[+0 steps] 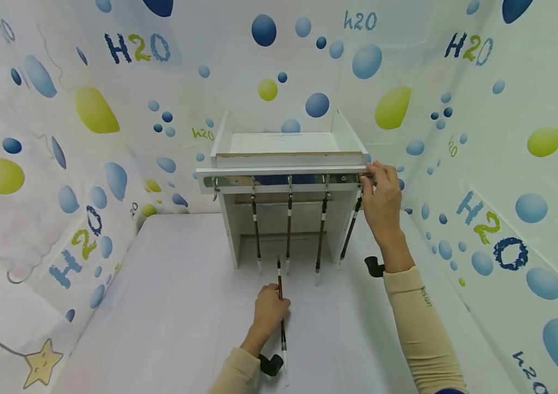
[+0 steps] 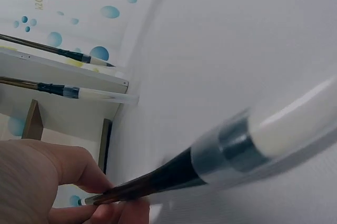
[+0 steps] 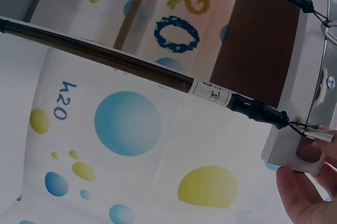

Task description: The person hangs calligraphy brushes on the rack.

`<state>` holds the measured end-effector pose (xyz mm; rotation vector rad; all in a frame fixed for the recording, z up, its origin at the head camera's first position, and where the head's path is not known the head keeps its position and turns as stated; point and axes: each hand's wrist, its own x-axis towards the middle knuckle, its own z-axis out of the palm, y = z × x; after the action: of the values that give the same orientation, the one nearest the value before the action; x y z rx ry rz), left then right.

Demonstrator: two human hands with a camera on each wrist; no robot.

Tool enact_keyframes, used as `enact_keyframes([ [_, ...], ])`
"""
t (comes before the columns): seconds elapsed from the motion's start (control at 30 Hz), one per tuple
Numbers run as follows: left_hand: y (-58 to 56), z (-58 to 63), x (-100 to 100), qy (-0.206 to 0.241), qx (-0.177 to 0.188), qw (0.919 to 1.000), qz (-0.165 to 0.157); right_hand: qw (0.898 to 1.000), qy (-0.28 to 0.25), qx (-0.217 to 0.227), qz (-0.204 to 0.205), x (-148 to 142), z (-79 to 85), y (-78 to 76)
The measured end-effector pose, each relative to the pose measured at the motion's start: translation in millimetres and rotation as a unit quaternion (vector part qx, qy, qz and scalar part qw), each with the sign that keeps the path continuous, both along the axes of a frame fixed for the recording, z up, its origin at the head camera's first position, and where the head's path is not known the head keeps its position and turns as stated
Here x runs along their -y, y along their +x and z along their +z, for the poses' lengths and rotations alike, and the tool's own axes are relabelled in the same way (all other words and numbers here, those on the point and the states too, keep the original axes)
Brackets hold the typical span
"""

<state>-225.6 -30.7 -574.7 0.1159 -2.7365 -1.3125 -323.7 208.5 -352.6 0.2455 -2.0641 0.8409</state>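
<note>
In the head view my left hand (image 1: 268,311) pinches a calligraphy brush (image 1: 279,274) by its dark handle, low in front of a white rack (image 1: 232,235). The brush's pale bristles under a clear cap (image 2: 300,116) point toward me, its hanging loop toward the rack. My right hand (image 1: 383,200) grips the right end of the rack's front board (image 1: 284,170), fingertips right at the last hook. From that hook hangs another brush (image 3: 142,69) by a black cord loop, slanting, with a white label near its top.
Three more capped brushes, one being the middle brush (image 1: 289,224), hang from the metal rail. The leftmost hook (image 1: 215,189) carries nothing. Above the board is an open tray top (image 1: 284,143). The rack stands on a white surface (image 1: 175,306) before bubble-printed walls (image 1: 308,65).
</note>
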Motion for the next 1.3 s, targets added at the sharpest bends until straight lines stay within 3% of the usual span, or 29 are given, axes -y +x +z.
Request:
enact_keyframes([
  [0.43, 4.0, 15.0, 7.8, 0.020, -0.006, 0.9995, 0.024, 1.000, 0.002, -0.001, -0.004, 0.4, -0.4, 0.6],
  [0.77, 9.8, 30.6, 12.1, 0.034, -0.042, 0.9979, 0.037, 1.000, -0.006, -0.003, 0.005, 3.0, 1.9, 1.3],
  [1.0, 18.7, 47.6, 14.7, 0.040, -0.074, 0.9961, 0.026, 1.000, -0.008, -0.012, 0.010, 2.8, 3.0, 1.7],
  [1.3, 30.1, 78.5, 16.6, 0.050, -0.103, 0.9934, 0.007, 1.000, -0.018, -0.009, 0.018, 1.8, 0.5, 1.8],
])
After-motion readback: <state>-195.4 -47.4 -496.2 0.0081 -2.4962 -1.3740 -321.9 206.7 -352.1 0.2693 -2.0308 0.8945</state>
